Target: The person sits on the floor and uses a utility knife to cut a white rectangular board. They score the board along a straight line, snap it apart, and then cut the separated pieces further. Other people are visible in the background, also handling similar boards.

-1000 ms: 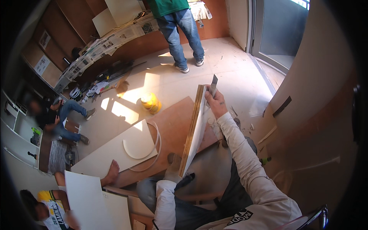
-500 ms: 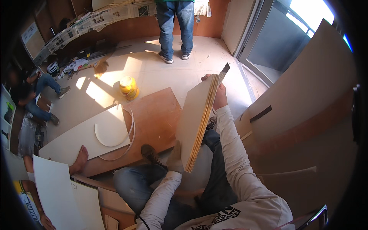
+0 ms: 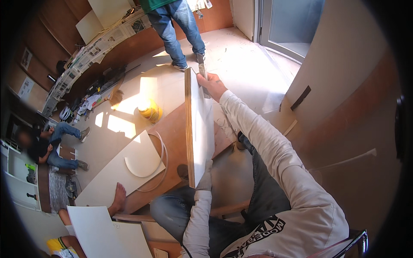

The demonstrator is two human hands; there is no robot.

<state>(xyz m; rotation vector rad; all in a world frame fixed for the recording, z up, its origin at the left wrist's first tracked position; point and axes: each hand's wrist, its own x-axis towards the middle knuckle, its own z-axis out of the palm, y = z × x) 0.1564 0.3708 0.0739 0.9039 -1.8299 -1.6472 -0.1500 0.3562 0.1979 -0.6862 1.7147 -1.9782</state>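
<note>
A white-faced plywood board point(image 3: 201, 129) stands on end in front of me, its layered edge toward the left. My left hand point(image 3: 206, 178), in a pale glove, grips its lower end, with the fingers partly hidden. At the top, my right hand point(image 3: 212, 85) is closed around a flat, grey metal blade-like tool point(image 3: 201, 64) lying against the board's upper right edge. The tool's exact kind does not show. My knees are on both sides of the board.
A white panel point(image 3: 103, 180) and curled white edging strip point(image 3: 144, 167) lie on a brown sheet point(image 3: 174, 142). Beyond is a yellow bucket point(image 3: 149, 111). A person stands ahead, another sits left, and a third is lower left behind a white sheet point(image 3: 92, 228). A large panel point(image 3: 340, 99) leans right.
The board has turned, so its layered edge now faces left and its white face right. My right hand and the tool have moved left with its top. My view has tilted and shifted.
</note>
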